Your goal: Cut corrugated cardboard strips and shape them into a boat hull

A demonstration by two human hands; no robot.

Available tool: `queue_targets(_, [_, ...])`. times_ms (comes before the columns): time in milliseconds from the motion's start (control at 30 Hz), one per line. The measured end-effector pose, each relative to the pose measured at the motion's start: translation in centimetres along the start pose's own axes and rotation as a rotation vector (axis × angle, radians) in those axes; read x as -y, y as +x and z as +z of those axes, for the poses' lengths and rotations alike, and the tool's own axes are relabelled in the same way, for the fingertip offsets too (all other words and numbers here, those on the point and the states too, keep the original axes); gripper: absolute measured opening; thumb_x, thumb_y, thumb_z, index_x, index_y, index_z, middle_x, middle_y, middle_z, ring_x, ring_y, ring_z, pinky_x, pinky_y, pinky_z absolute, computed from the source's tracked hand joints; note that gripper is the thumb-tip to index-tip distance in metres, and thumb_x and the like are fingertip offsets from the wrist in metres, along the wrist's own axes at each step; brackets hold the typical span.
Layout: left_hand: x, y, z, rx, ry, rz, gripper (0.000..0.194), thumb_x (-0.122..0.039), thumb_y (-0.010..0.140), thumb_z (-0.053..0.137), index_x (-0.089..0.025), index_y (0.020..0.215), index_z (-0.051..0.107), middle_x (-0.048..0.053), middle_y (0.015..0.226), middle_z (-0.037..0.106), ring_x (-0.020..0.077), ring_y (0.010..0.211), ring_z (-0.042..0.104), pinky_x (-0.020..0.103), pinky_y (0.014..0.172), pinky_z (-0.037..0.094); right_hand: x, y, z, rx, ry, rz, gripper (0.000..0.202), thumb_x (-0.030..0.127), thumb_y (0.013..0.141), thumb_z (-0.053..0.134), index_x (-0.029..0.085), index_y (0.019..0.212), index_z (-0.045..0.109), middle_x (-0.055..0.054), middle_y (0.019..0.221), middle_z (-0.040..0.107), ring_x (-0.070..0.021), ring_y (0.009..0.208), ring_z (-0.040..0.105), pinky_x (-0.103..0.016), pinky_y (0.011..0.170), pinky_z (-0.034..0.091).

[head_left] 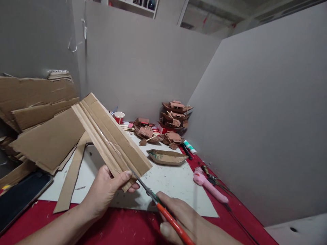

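A long strip of cardboard [114,136] with creases along its length is tilted up over the white board. My left hand [109,190] grips its lower end, thumb on the top face and fingers beneath. In my right hand [178,211] is a pair of scissors [170,217] with orange-red handles. Their blades reach the lower end of the cardboard, close to my left thumb. Whether the blades are parted is hard to see. Behind the strip, a small boat-shaped cardboard hull [167,157] sits on the white board.
Several brown model boats [176,115] stand at the back. Cardboard sheets [48,139] are piled at left, above a dark tablet-like device [25,197]. A pink glue gun [211,187] lies at right on the red cloth [122,228]. A paper cup [119,117] stands behind the white board [199,200].
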State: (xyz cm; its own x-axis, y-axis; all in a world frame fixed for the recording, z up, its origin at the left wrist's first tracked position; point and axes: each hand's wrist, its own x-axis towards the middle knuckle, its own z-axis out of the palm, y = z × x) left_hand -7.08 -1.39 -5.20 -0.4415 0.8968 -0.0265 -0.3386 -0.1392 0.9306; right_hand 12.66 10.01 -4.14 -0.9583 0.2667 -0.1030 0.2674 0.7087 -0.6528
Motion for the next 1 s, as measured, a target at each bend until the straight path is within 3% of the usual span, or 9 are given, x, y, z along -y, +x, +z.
queue_targets(133, [0.0, -0.1, 0.0, 0.006, 0.022, 0.017, 0.030, -0.035, 0.076, 0.068, -0.010, 0.093, 0.066, 0.007, 0.072, 0.069, 0.0180, 0.066, 0.065, 0.026, 0.059, 0.053, 0.6, 0.0, 0.1, -0.042, 0.003, -0.011, 0.033, 0.050, 0.086, 0.045, 0.019, 0.096, 0.053, -0.004, 0.080, 0.060, -0.0168, 0.069, 0.049, -0.026, 0.066, 0.042])
queue_targets(400, [0.0, -0.2, 0.2, -0.010, 0.012, 0.004, 0.031, -0.035, 0.075, 0.069, -0.011, 0.094, 0.066, 0.008, 0.080, 0.070, 0.0186, 0.067, 0.066, 0.026, 0.059, 0.053, 0.3, 0.0, -0.2, 0.032, 0.091, -0.077, 0.030, 0.048, 0.089, 0.043, 0.020, 0.097, 0.049, -0.003, 0.084, 0.056, -0.0152, 0.070, 0.045, -0.024, 0.066, 0.040])
queue_targets(1000, [-0.3, -0.4, 0.5, -0.010, 0.019, -0.028, 0.034, -0.037, 0.071, 0.072, -0.010, 0.091, 0.063, 0.007, 0.072, 0.070, 0.0151, 0.058, 0.064, 0.023, 0.055, 0.052, 0.0, -0.3, -0.1, -0.001, -0.019, 0.026, 0.033, 0.050, 0.086, 0.048, 0.019, 0.096, 0.054, -0.003, 0.083, 0.060, -0.0160, 0.069, 0.049, -0.026, 0.068, 0.042])
